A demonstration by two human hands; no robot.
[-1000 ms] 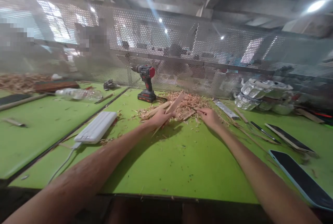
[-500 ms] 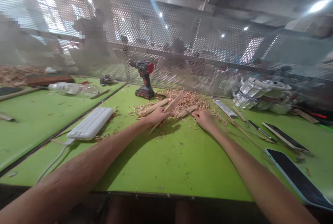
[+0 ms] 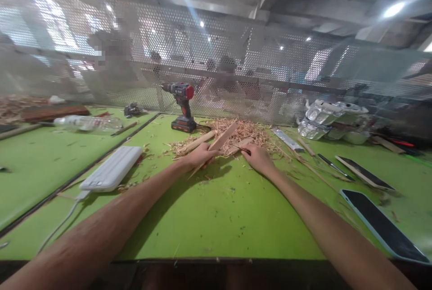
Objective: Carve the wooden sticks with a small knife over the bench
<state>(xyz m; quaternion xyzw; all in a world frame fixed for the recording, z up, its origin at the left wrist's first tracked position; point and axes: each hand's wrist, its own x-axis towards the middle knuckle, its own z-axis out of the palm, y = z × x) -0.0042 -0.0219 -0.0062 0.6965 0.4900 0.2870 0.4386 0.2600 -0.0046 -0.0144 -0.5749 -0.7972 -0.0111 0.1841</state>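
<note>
My left hand (image 3: pixel 200 156) is closed around the near end of a flat, pale wooden strip (image 3: pixel 224 135), which slants up and away to the right. Closed as well, my right hand (image 3: pixel 259 159) grips a slim dark tool (image 3: pixel 243 149) pointing left towards the strip. Whether the tool touches the wood I cannot tell, and its exact kind is unclear. A heap of curled wood shavings (image 3: pixel 259 133) lies just beyond both hands. In it rest a rounded wooden stick (image 3: pixel 199 141) and another flat wooden piece (image 3: pixel 239 146).
A cordless drill (image 3: pixel 184 106) stands behind the shavings, before a perforated screen (image 3: pixel 270 78). Left lies a white power bank (image 3: pixel 113 168) with a cable; right are a metal ruler-like strip (image 3: pixel 288 140), a pen (image 3: pixel 334 166), phones (image 3: pixel 381 222) and foil-wrapped things (image 3: pixel 332 119).
The view has shifted slightly, so the scene sits lower and further left. My right hand has turned a little, and the dark tool in it shows more clearly. My left hand still holds the strip.
</note>
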